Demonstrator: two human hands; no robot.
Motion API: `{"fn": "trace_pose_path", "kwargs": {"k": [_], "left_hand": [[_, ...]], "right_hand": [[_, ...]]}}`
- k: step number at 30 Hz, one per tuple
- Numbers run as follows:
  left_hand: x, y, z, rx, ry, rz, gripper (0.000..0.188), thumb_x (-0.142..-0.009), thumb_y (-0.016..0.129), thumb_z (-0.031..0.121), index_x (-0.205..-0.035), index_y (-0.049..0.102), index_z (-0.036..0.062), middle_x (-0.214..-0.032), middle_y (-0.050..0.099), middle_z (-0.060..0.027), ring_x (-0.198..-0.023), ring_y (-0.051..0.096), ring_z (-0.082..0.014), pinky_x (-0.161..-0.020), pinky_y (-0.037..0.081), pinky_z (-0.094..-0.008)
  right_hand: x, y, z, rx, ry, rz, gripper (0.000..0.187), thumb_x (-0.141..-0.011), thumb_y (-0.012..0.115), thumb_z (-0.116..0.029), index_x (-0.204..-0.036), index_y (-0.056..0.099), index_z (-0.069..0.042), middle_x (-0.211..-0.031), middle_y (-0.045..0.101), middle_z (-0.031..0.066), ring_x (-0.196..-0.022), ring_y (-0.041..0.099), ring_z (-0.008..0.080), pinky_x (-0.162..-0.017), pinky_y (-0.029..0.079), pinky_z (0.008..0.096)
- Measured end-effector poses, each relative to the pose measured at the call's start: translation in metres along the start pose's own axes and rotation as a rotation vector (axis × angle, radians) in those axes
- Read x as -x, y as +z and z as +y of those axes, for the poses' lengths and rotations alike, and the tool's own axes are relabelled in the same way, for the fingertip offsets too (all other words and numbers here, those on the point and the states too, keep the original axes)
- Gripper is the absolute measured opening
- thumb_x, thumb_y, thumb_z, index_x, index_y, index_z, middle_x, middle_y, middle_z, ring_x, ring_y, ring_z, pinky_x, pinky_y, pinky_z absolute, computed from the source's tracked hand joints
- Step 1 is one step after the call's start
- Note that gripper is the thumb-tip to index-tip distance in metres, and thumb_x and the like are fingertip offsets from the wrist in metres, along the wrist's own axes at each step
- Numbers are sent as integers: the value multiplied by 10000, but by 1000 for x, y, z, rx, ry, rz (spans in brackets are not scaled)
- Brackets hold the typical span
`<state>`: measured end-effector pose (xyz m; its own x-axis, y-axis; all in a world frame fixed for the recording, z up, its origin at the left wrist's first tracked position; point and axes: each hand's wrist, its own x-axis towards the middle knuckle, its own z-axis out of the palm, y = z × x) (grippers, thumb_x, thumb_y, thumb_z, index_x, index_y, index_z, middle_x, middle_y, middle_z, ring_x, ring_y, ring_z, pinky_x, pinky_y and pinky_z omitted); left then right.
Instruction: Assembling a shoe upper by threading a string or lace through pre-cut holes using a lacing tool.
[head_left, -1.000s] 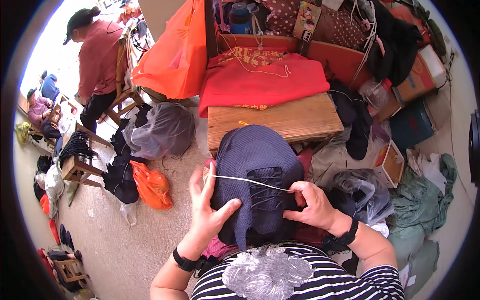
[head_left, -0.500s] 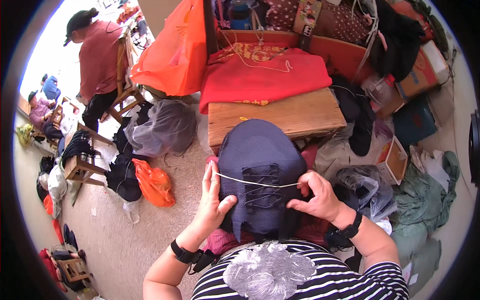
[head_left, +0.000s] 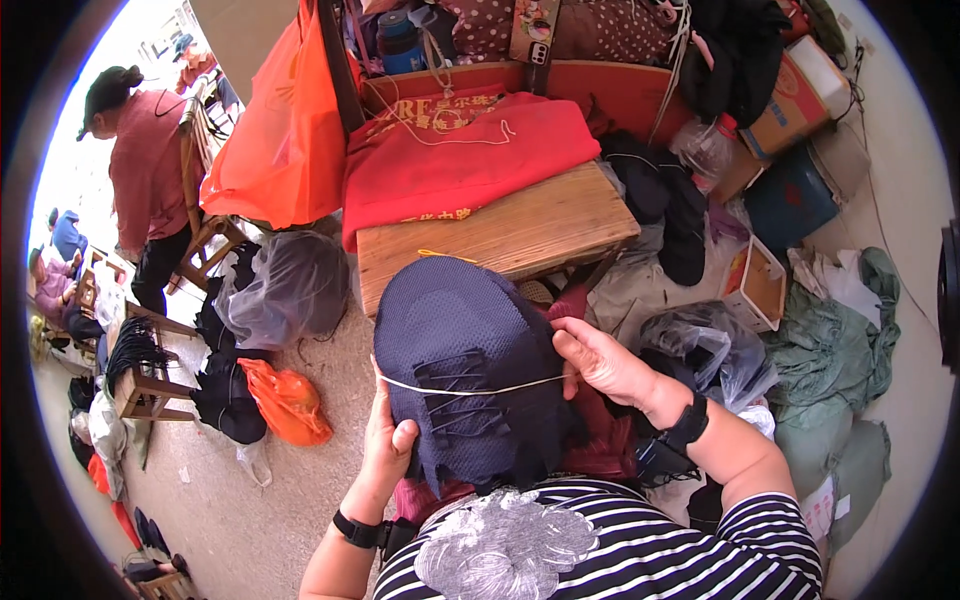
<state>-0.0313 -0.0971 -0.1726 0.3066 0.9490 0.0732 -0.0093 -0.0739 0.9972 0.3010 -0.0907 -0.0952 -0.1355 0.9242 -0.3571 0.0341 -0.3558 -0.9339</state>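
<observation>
In front of a brown wooden table (head_left: 565, 215), a person's left hand (head_left: 384, 442) is now tucking its fingers behind a navy mesh-fabric stack (head_left: 450, 310), thumb spread apart, while the right hand's (head_left: 612, 368) grip is pinching a thin white string (head_left: 475, 393), keeping it running across the stack.

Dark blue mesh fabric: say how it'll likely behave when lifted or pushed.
The dark blue mesh fabric would probably flex yet keep some shape, since its rounded top spreads smoothly. Its ragged lower edge looks floppy, with loose points. Being broad and flattish, with a pale cord across it, it seems unlikely to roll.
</observation>
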Motion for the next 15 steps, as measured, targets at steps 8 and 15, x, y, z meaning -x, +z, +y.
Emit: {"fn": "trace_pose_path", "kwargs": {"k": [8, 15], "left_hand": [[48, -27, -26, 125, -24, 109, 1083, -880, 649, 640, -1590, 130, 8, -1612, 288, -133, -1457, 326, -248, -1194, 271, -379], [65, -37, -45, 366, -20, 205, 1033, -845, 721, 594, -1586, 218, 78, -1553, 402, -103, -1376, 471, -261, -1144, 397, -414]], "right_hand": [[-5, 28, -43, 50, 104, -446, 895, -830, 675, -706, -1327, 521, 23, -1033, 634, 79, -737, 625, 123, -576, 519, 272], [7, 62, -60, 507, -287, -371, 952, -765, 830, -514, -1401, 421, 66, -1280, 593, 293, -1218, 595, 404, -1033, 468, 427]]}}
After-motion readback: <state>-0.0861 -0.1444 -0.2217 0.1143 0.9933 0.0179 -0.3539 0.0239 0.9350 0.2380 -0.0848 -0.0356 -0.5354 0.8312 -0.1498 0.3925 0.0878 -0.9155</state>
